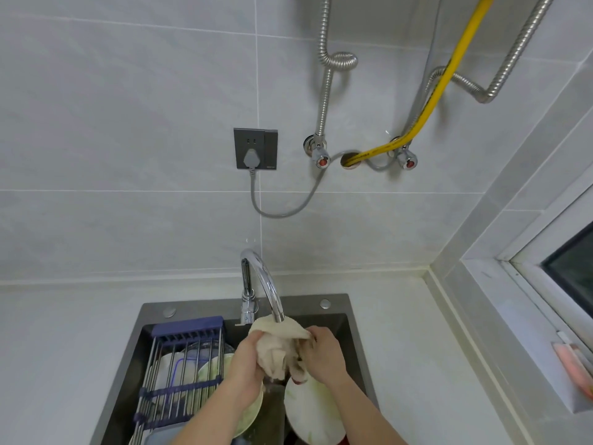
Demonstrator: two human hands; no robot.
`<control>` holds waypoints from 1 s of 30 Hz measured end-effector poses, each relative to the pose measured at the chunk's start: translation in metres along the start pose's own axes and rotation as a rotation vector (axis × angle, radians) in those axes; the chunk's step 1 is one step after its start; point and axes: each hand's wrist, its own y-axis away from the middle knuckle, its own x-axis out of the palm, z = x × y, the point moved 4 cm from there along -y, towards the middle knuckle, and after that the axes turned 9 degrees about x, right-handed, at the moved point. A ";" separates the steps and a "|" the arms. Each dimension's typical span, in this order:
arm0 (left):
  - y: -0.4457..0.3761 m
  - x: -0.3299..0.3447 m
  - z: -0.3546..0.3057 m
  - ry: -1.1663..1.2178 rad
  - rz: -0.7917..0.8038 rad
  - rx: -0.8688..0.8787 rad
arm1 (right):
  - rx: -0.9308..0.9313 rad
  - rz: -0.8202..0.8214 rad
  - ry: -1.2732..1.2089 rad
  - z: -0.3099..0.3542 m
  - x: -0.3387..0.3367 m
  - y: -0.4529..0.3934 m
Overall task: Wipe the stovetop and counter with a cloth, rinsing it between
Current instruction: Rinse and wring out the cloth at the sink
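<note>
Beige cloth (276, 350) sits bunched between your two hands under the tap (263, 284); your left hand (245, 359) and right hand (324, 354) both squeeze it. One cloth, one tap.

We see two bare forearms | no sleeves in view | left hand (245, 364) | right hand (324, 356) | no rings, no watch.

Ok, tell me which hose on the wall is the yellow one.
The yellow hose is the smooth one slanting down from the upper right into the wall hole between the two valves. The other hoses are ribbed bare metal.
</note>
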 end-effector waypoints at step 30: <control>-0.012 0.000 0.039 0.015 0.108 -0.258 | 0.710 0.155 -1.349 -0.001 0.054 -0.007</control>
